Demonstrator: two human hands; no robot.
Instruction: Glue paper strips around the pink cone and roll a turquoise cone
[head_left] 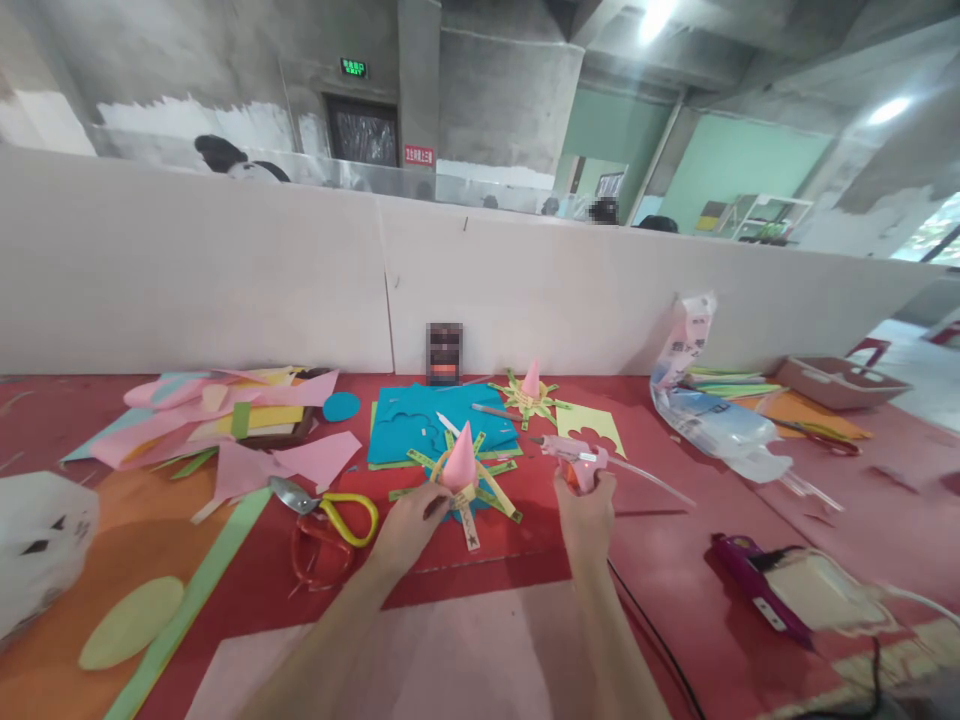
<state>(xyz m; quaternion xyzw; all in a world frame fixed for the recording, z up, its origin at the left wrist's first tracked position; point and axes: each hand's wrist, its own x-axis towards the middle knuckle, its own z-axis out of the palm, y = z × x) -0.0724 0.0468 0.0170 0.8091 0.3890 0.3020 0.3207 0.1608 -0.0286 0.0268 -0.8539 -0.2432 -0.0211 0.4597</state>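
My left hand [411, 525] grips the edge of a paper craft [463, 470]: a pink cone standing on a star of yellow-green strips, resting on the red table [660, 560]. My right hand [586, 510] is closed around a pink hot glue gun [574, 458], its nozzle pointing left toward the craft, a clear glue stick trailing out to the right. A second cone craft [529, 390] stands farther back near the wall. Blue paper sheets [420, 425] lie just behind the held craft.
Yellow-handled scissors [330, 505] lie left of my left hand. Pink, yellow and green paper scraps [232, 425] pile at the left. A plastic bag [712, 420], a tray [840, 382] and a purple tool [754, 580] sit at the right. A white partition [225, 270] backs the table.
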